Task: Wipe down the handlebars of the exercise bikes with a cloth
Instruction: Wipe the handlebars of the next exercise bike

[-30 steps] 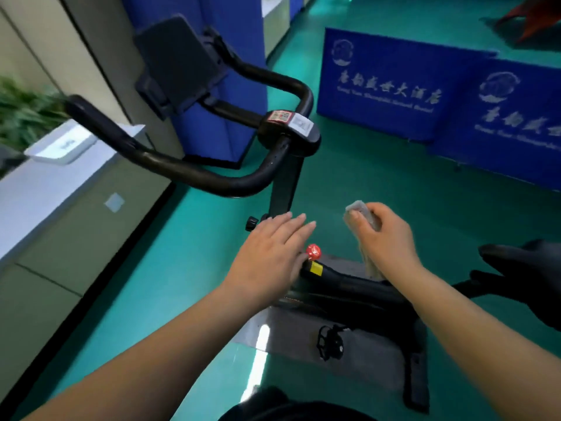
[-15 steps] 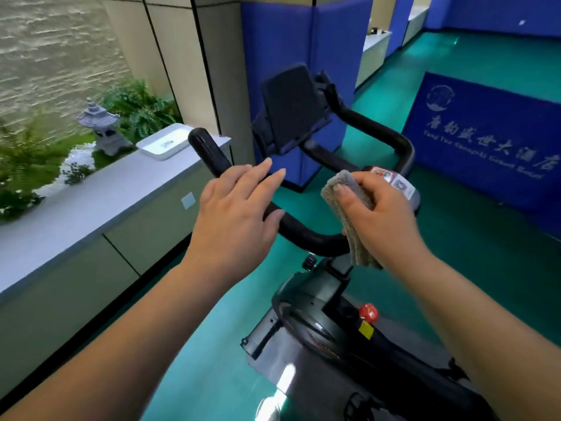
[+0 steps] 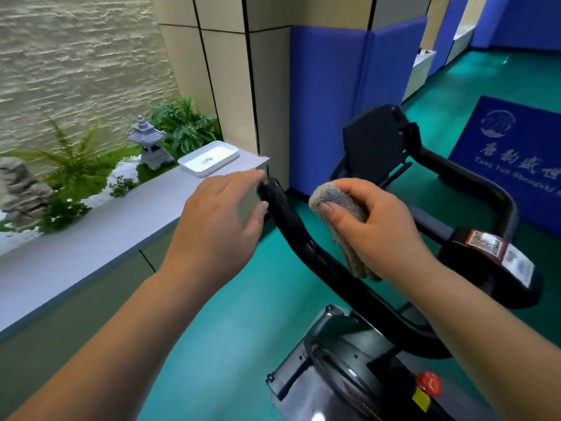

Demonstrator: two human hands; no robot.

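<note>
A black exercise bike handlebar (image 3: 299, 241) runs from its rounded left tip near the middle of the view down to the right toward the stem. My right hand (image 3: 379, 229) is shut on a folded grey cloth (image 3: 340, 205), held just right of the left bar. My left hand (image 3: 218, 220) hovers with fingers spread just left of the bar's tip, its thumb beside the bar. The far right bar (image 3: 473, 180) curves behind a black tablet holder (image 3: 375, 141).
A grey ledge (image 3: 91, 235) with a white tray (image 3: 209, 159) runs along the left, with plants and a small stone lantern (image 3: 148, 141) behind. Blue padded pillar (image 3: 328, 92) ahead, blue banner (image 3: 516, 153) at right, green floor, flywheel housing (image 3: 337, 369) below.
The view swung up and left. Both hands rose from near the frame to the left bar. My left hand came off the bar to its tip; the cloth moved left along it.
</note>
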